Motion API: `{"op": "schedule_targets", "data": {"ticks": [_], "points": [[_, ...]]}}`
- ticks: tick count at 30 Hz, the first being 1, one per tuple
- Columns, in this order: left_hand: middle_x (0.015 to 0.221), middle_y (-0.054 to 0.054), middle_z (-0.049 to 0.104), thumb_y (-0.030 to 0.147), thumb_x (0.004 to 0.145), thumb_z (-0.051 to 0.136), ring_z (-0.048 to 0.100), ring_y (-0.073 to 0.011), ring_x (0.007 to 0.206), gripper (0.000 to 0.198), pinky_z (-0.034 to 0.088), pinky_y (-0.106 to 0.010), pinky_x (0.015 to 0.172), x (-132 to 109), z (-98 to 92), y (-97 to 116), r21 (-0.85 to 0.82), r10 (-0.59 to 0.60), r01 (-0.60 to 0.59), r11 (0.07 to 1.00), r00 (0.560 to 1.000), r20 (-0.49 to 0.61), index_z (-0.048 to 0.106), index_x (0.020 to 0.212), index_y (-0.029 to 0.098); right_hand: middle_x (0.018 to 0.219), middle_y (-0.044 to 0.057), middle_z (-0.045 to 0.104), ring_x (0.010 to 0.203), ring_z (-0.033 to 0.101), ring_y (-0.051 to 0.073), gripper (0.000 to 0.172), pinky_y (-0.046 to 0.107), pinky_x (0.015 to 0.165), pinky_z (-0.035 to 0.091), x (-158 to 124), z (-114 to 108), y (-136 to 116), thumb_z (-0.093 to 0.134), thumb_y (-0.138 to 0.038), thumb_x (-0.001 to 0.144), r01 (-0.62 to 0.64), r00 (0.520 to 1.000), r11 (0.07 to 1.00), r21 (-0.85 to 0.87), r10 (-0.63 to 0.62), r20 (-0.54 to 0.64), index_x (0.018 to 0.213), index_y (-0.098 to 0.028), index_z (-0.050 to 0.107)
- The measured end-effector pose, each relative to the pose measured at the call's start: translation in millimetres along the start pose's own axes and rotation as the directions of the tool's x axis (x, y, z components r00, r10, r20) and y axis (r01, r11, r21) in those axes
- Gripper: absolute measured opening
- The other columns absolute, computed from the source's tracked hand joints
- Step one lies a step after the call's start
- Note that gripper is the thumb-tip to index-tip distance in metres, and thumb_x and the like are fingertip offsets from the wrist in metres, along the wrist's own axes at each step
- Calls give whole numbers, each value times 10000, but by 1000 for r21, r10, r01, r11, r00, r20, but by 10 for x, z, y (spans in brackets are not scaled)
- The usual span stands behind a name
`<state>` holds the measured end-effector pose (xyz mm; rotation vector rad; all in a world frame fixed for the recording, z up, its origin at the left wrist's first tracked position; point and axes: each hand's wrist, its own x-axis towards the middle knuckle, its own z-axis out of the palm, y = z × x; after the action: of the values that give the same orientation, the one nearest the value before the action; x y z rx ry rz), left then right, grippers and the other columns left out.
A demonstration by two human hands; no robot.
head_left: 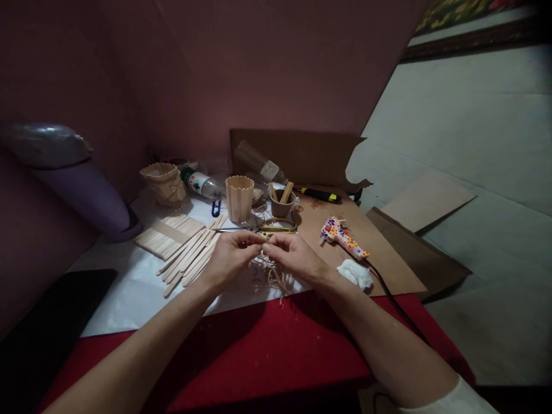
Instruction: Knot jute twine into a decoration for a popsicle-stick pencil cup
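Observation:
My left hand [233,256] and my right hand [292,256] meet fingertip to fingertip over the white sheet [129,287]. Both pinch a thin pale strand of twine [263,247] between thumb and fingers. A loose tangle of the same twine [278,279] hangs and lies just below my right hand. Gold-handled scissors [269,227] lie right behind my fingers. A fan of wooden craft sticks [190,256] lies beside my left hand.
A stick-built cup [239,198], a small pot with sticks [282,204], a woven basket [166,183], a plastic bottle [200,183] and a flat stick panel [166,234] stand behind. A flowered glue gun [342,237] with cord and a white wad [354,272] lie on cardboard at right.

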<state>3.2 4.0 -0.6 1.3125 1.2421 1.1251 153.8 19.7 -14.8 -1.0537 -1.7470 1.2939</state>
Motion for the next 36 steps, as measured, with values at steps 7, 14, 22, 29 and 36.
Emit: {"op": "schedule_targets", "data": {"ticks": [7,14,22,29,36], "points": [[444,39,519,231,632,656,388,-66,418,126,303,-199,417,12,-27,-64,107,41,-36,994,998,-46,689,717,144,574,-29,431,534,359,82,248,225,495,279,-2,19,3,557,-337,761,12,999,999,45,-10,-52,602,-157,499],[489,35,514,222,659,652,361,-45,381,197,255,-195,372,-14,-1,-37,-64,-6,6,998,1000,3,697,817,113,536,-38,420,492,326,76,256,226,463,247,15,40,34,581,-362,736,-47,990,989,143,64,-123,597,-162,502],[438,63,454,242,647,696,328,-30,361,237,196,-178,359,-34,-8,10,-184,-97,107,977,993,61,659,829,95,563,-33,433,525,354,82,224,224,480,275,19,48,70,573,-313,739,10,988,999,50,-2,-157,589,-165,497],[532,54,534,261,594,743,370,-32,372,406,233,-170,360,-32,2,-9,-197,-44,59,979,996,78,561,929,120,553,-36,439,533,373,88,197,234,510,297,26,55,110,559,-285,734,18,975,1000,-20,-22,-222,586,-160,520],[559,34,571,251,597,737,426,-49,426,439,280,-173,398,-22,15,-57,-80,3,4,997,997,77,545,967,116,558,-34,454,527,363,81,185,224,496,290,11,66,46,571,-285,721,-10,982,996,89,27,-189,592,-155,540]]}}
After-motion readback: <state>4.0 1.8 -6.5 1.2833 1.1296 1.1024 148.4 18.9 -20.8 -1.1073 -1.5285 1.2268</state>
